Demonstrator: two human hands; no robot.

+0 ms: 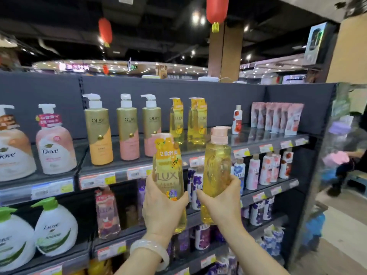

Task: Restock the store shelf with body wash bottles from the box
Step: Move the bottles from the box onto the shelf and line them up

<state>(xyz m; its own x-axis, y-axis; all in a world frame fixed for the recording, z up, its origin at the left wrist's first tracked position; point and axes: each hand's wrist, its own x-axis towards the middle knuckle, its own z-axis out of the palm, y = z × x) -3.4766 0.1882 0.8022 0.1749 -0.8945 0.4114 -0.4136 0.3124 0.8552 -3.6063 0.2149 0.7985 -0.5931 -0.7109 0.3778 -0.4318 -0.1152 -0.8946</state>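
Yellow LUX bottle (168, 181) with a flowered label is grasped by my left grip (161, 211), upright, in front of the top shelf (139, 167). Just beside it, my right grip (222, 203) grasps a second yellow bottle (217, 167) with a pink pump. Behind them on the shelf I see two more yellow LUX bottles (187, 120), near three gold Olay bottles (123, 126).

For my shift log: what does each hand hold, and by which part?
Each hand grips one yellow bottle by its lower body: left hand the LUX bottle, right hand the pump bottle.
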